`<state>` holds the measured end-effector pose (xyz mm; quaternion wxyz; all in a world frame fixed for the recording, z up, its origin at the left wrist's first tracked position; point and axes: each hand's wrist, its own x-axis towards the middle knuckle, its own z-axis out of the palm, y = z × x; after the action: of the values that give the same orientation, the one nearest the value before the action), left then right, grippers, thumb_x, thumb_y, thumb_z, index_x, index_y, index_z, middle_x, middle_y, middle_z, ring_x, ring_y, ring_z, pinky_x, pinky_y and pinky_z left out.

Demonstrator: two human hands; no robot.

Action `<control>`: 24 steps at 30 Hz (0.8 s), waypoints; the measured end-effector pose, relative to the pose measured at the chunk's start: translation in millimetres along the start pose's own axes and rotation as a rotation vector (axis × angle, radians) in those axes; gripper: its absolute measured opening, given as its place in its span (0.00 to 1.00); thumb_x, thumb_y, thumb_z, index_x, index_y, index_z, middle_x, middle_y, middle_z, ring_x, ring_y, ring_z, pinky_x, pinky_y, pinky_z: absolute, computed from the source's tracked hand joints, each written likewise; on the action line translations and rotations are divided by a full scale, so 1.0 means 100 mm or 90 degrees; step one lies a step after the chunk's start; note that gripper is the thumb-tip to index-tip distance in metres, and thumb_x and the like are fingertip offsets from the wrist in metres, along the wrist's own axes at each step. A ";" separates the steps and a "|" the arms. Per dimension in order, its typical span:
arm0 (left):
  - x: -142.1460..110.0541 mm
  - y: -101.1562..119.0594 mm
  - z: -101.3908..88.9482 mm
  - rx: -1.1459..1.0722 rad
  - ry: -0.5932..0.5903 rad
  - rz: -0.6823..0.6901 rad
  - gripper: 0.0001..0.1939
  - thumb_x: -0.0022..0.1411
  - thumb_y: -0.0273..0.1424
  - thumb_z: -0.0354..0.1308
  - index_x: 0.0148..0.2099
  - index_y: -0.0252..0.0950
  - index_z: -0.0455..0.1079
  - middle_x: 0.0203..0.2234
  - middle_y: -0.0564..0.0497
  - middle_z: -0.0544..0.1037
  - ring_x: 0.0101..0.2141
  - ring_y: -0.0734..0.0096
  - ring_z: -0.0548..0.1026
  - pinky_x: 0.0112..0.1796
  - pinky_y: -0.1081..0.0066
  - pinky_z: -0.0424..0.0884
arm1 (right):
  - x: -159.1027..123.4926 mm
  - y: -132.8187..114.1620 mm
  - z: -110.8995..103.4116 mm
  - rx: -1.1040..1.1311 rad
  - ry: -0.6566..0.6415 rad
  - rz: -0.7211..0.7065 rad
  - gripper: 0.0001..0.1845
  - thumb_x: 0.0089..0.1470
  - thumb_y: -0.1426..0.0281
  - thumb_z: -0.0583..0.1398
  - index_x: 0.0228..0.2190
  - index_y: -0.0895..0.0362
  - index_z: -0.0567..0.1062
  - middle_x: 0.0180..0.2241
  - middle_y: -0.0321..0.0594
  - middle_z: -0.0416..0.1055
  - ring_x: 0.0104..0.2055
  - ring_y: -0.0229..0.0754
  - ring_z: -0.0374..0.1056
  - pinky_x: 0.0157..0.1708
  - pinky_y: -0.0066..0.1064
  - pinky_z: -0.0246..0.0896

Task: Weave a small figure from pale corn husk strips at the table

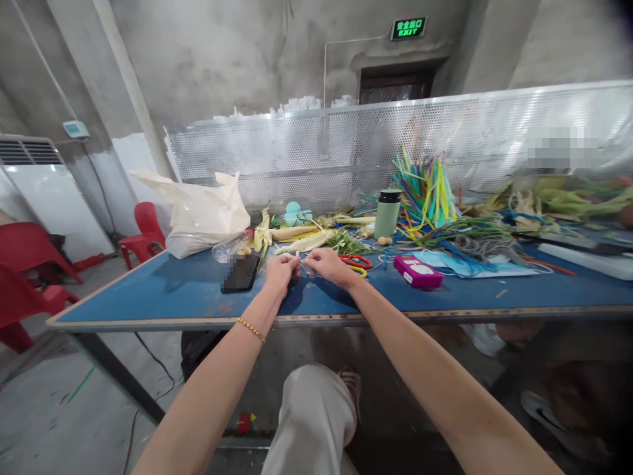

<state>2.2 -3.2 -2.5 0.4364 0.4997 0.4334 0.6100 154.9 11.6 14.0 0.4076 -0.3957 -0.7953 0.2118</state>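
Observation:
My left hand (283, 272) and my right hand (327, 265) meet above the front of the blue table (148, 293), fingertips pinched close together. Between them is something small, thin and pale, too fine to make out. Just behind the fingers lie pale corn husks (309, 241) and a green leafy sprig (346, 243). Red and yellow loops (357, 261) rest right of my right hand. A dark phone (241, 273), partly blurred out, lies to the left of my left hand.
A cream bag (208, 214) stands at the back left. Right of my hands are a green bottle (387, 216), a purple box (419, 272), a light-blue face mask (477, 264) and bundled colourful strips (430, 194). Behind the table runs a perforated metal screen (297, 155).

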 end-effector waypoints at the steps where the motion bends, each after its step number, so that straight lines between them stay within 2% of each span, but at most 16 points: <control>1: 0.00 -0.01 -0.01 0.016 -0.010 0.006 0.14 0.47 0.33 0.67 0.19 0.33 0.68 0.14 0.52 0.70 0.16 0.77 0.66 0.20 0.75 0.57 | 0.00 0.01 0.00 -0.008 -0.007 -0.003 0.15 0.51 0.67 0.58 0.17 0.59 0.74 0.16 0.35 0.69 0.20 0.34 0.61 0.25 0.26 0.54; 4: 0.01 -0.03 -0.02 0.046 -0.027 0.011 0.13 0.47 0.34 0.67 0.20 0.33 0.69 0.13 0.52 0.70 0.15 0.77 0.64 0.19 0.75 0.57 | 0.01 0.02 0.00 -0.006 0.004 -0.005 0.15 0.52 0.66 0.59 0.18 0.59 0.74 0.17 0.35 0.69 0.22 0.35 0.63 0.27 0.26 0.55; 7: -0.01 -0.01 -0.01 0.048 -0.040 0.008 0.11 0.46 0.33 0.67 0.21 0.33 0.69 0.13 0.52 0.71 0.16 0.76 0.66 0.19 0.75 0.58 | 0.05 0.03 -0.01 -0.021 0.138 -0.022 0.12 0.54 0.65 0.60 0.26 0.59 0.78 0.26 0.37 0.75 0.29 0.37 0.66 0.32 0.27 0.58; 9: -0.03 0.01 0.01 0.053 -0.064 0.008 0.10 0.46 0.32 0.67 0.22 0.33 0.71 0.14 0.51 0.72 0.16 0.76 0.67 0.20 0.75 0.58 | 0.07 0.03 -0.02 -0.066 0.193 -0.050 0.11 0.55 0.66 0.60 0.27 0.59 0.78 0.28 0.39 0.75 0.30 0.38 0.65 0.34 0.29 0.58; 12: -0.06 0.05 0.04 0.057 -0.081 0.025 0.06 0.44 0.28 0.66 0.23 0.33 0.71 0.16 0.51 0.73 0.18 0.75 0.69 0.21 0.75 0.60 | 0.07 0.03 -0.01 -0.103 0.185 -0.105 0.10 0.55 0.69 0.60 0.25 0.58 0.78 0.28 0.40 0.73 0.32 0.40 0.64 0.36 0.31 0.57; 17: -0.07 0.06 0.07 0.093 -0.083 0.009 0.05 0.47 0.25 0.63 0.22 0.32 0.72 0.13 0.51 0.72 0.15 0.77 0.66 0.20 0.76 0.58 | 0.03 -0.01 0.02 -0.110 0.145 -0.155 0.07 0.54 0.71 0.62 0.27 0.55 0.81 0.29 0.40 0.72 0.33 0.41 0.64 0.37 0.32 0.58; 20: -0.06 0.05 0.08 0.109 -0.074 0.024 0.06 0.47 0.23 0.64 0.21 0.32 0.71 0.13 0.52 0.71 0.15 0.77 0.66 0.20 0.76 0.58 | 0.02 -0.03 0.02 -0.102 0.119 -0.154 0.03 0.50 0.71 0.65 0.27 0.56 0.81 0.29 0.40 0.72 0.33 0.40 0.64 0.36 0.31 0.58; 24: -0.05 0.04 0.08 0.105 -0.072 0.027 0.07 0.47 0.24 0.65 0.21 0.31 0.71 0.14 0.52 0.72 0.16 0.76 0.68 0.20 0.76 0.59 | 0.02 -0.04 0.00 -0.031 0.109 -0.106 0.04 0.47 0.74 0.61 0.24 0.59 0.77 0.25 0.37 0.73 0.30 0.38 0.65 0.33 0.29 0.58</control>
<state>10.1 -8.4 1.2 0.4045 0.5767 0.4460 0.5522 152.2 11.0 17.5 0.4804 -0.3545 -0.7927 0.1230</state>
